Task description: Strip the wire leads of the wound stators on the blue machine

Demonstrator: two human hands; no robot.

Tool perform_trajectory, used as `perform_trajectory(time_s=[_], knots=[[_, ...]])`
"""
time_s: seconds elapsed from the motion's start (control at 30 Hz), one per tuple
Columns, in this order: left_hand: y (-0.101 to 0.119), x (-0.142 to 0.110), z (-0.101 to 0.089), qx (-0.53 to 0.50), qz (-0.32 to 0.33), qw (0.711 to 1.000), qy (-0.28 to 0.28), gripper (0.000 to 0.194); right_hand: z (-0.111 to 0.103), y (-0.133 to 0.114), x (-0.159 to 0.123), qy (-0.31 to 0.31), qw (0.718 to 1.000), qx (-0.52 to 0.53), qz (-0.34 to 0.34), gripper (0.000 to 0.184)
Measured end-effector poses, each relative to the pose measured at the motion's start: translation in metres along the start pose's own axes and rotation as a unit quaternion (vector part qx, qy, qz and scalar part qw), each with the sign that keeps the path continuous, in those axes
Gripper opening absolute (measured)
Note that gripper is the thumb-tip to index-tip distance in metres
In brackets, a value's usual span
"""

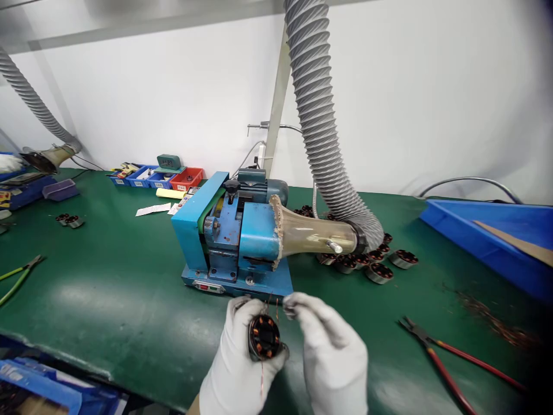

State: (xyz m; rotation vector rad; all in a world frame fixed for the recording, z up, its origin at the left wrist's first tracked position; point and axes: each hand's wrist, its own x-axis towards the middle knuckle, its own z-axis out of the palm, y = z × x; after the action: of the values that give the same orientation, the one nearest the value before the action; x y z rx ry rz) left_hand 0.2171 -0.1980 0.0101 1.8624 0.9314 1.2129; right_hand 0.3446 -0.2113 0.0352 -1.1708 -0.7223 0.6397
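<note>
My left hand (239,360), in a white glove, is wrapped round a small motor stator (264,337) with a black face and copper windings. Thin copper wire ends (277,309) stick up from the stator's top, and another wire (261,377) hangs down over the palm. Just to the right, my gloved right hand (330,351) has thumb and fingers pinched together near the upper wire ends. Whether a wire is between those fingertips cannot be made out. Both hands are in front of a blue belt-driven machine (231,230) on the green bench.
A grey hose (315,104) drops to a clear funnel (306,235) on the machine. Several stators (379,273) sit behind to the right. Red-handled pliers (432,343), wire scraps (492,317) and a blue tray (484,242) lie right; green-handled pliers (19,276) lie left.
</note>
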Motion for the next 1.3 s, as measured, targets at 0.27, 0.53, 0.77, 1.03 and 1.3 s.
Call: perform_trajectory(time_s=[0.27, 0.53, 0.77, 1.03, 1.3], knots=[[-0.015, 0.037, 0.026, -0.080, -0.179, 0.978, 0.076, 0.030, 0.028, 0.030, 0.007, -0.103, 0.956, -0.274, -0.012, 0.030], [-0.028, 0.060, 0.036, -0.081, -0.179, 0.977, 0.087, 0.027, 0.031, 0.038, 0.034, -0.115, 0.956, -0.271, -0.006, 0.033], [-0.024, 0.064, 0.035, -0.093, -0.180, 0.977, 0.074, 0.027, 0.033, 0.036, 0.036, -0.110, 0.961, -0.254, 0.005, 0.033], [-0.012, 0.016, 0.008, -0.161, -0.150, 0.975, -0.001, 0.048, 0.011, 0.022, -0.005, -0.161, 0.955, -0.241, -0.068, 0.021], [-0.014, -0.008, -0.012, -0.037, -0.073, 0.997, -0.005, 0.057, 0.007, 0.001, -0.004, -0.090, 0.989, -0.011, 0.115, 0.039]])
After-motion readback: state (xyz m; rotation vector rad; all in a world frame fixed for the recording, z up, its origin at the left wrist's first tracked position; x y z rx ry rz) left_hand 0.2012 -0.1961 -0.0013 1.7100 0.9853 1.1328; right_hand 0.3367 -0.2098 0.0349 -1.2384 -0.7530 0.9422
